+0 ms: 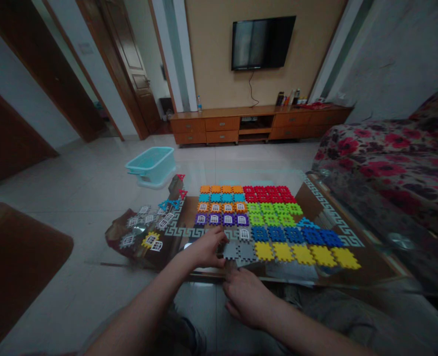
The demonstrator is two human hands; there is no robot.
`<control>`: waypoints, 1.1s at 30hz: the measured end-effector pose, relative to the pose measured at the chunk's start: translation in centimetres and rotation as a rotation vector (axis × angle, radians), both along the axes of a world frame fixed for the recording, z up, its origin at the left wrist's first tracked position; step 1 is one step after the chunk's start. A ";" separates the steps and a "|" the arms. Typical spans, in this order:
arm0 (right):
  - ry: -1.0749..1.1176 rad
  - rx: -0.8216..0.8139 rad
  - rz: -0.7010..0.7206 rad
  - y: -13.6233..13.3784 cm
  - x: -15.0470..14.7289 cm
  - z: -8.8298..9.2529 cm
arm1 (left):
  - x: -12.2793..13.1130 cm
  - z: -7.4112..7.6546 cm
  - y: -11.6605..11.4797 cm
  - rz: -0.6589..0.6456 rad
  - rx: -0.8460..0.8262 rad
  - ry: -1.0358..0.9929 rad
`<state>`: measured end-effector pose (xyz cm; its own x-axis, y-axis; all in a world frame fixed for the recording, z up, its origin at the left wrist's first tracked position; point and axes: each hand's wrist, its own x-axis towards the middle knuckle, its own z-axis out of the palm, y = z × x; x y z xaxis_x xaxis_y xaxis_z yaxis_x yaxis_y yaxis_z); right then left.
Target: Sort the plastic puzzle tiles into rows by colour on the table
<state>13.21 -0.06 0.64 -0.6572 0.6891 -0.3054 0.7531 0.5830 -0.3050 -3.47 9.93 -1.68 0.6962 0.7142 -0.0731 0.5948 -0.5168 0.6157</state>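
Note:
My left hand is at the near left end of the tile rows, thumb and fingers closed around the left edge of a grey interlocking tile. My right hand is just below it at the table's near edge. Its fingers are curled together; the blurred tips hide what they hold, if anything. Another grey tile adjoins the first. To its right runs a row of yellow tiles. Beyond lie a grey tile with a white window insert and dark blue tiles.
Purple tiles, green tiles, red tiles and cyan tiles lie in rows on the glass table. Loose window pieces are at left. A turquoise tub stands behind; a flowered sofa is at right.

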 end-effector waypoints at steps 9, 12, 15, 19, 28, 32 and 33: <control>0.005 -0.006 0.009 0.0 0.0 -0.2 | 0.0 -0.1 -0.1 -0.004 0.017 -0.017; 0.011 -0.005 0.009 0.0 0.1 -0.3 | 0.1 0.0 -0.1 -0.005 0.016 -0.014; 0.020 -0.003 0.003 0.1 0.1 -0.3 | 0.1 0.1 -0.1 -0.006 0.014 0.001; 0.018 0.001 0.007 0.1 0.1 -0.3 | 0.2 0.2 0.0 0.002 0.007 0.016; 0.001 0.000 -0.001 -0.1 0.0 0.0 | 0.0 0.1 0.0 -0.012 0.001 -0.018; 0.003 -0.016 -0.003 0.0 0.0 0.2 | 0.1 0.1 -0.1 -0.004 0.002 -0.006; 0.004 -0.014 -0.003 0.0 0.0 0.2 | 0.1 0.2 -0.1 0.000 0.002 -0.003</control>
<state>13.18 -0.05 0.81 -0.6562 0.6870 -0.3122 0.7536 0.5765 -0.3157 -3.38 9.85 -1.51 0.6964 0.7142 -0.0696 0.5931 -0.5182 0.6162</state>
